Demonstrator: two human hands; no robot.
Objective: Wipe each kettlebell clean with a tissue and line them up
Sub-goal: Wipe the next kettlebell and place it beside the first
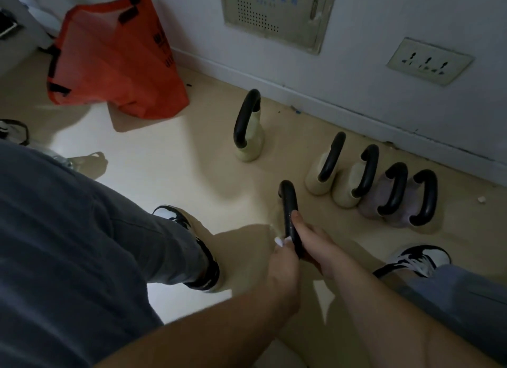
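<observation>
We cannot see the body of the held kettlebell [290, 214]: our two hands cover it, and only its black handle shows above them. Of the tissue [280, 241] just a white scrap pokes out beside that handle, in the left hand's [282, 260] grip. Behind the handle, the blue lettering on the wall panel [277, 13] is too blurred to read, and the top edge cuts the panel off. Left of the handle, the print on the orange bag [115, 57] is illegible too.
</observation>
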